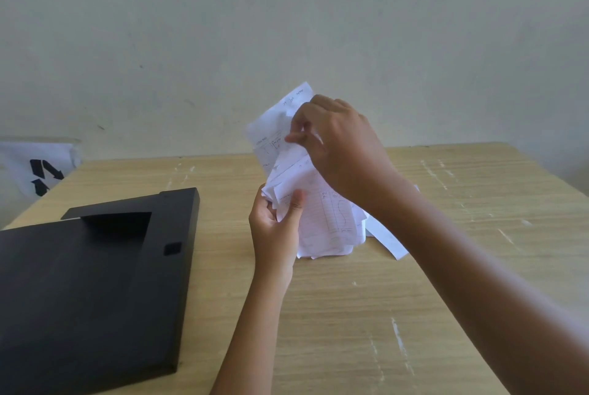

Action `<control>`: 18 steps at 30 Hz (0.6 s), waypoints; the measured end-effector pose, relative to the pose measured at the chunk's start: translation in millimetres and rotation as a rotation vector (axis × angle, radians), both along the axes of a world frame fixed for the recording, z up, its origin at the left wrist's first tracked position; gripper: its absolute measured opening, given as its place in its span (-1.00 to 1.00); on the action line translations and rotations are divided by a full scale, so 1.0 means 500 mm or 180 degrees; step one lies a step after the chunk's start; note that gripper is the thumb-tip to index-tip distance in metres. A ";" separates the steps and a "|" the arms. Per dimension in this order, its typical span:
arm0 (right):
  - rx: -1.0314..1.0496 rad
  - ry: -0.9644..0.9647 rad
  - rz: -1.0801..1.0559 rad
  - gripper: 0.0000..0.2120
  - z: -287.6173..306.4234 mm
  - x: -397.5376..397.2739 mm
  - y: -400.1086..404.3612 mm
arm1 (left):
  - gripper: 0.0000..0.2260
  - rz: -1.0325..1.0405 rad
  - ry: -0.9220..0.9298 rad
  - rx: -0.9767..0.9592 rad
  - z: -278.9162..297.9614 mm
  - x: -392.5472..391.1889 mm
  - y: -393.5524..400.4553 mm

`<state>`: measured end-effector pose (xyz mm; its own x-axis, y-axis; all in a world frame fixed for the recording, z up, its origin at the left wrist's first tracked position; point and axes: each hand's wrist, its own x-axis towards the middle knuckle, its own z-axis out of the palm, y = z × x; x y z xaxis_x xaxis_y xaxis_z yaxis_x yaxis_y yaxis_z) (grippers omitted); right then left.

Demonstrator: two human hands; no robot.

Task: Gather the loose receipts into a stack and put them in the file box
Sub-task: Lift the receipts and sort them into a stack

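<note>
A bundle of white handwritten receipts [322, 219] stands roughly upright above the wooden table [350, 315], uneven and fanned at the top. My left hand [275, 228] grips the bundle's lower left side, thumb across the front sheet. My right hand [338, 146] pinches the upper sheets from above. One more white paper [387, 240] lies on the table behind and right of the bundle, partly hidden by my right forearm. The black file box [92, 292] lies flat on the table's left part with its lid closed.
A pale wall rises directly behind the table's far edge. A white sheet with black arrow marks [41, 171] sits off the table's far left corner. Bare tabletop stretches in front of and to the right of my hands.
</note>
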<state>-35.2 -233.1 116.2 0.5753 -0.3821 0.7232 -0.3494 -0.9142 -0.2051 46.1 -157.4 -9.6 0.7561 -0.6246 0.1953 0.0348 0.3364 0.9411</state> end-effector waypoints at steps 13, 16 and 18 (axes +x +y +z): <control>0.1757 -0.1335 -0.0509 -0.89 -0.020 -0.061 -0.032 | -0.80 -0.0095 0.0221 -0.0030 0.003 0.004 0.002; 0.1881 -0.0775 -0.0288 -0.89 -0.032 -0.078 -0.032 | -0.80 -0.0161 0.0237 -0.0020 0.003 0.009 0.002; 0.1706 -0.0882 -0.0184 -0.91 -0.045 -0.090 -0.028 | -0.79 -0.0189 0.0323 -0.0024 0.004 0.012 0.003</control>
<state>-80.5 -247.3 93.8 0.3606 -0.7597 0.5412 -0.2632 -0.6395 -0.7223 51.9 -155.7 -7.8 0.7339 -0.6678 0.1244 0.1500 0.3380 0.9291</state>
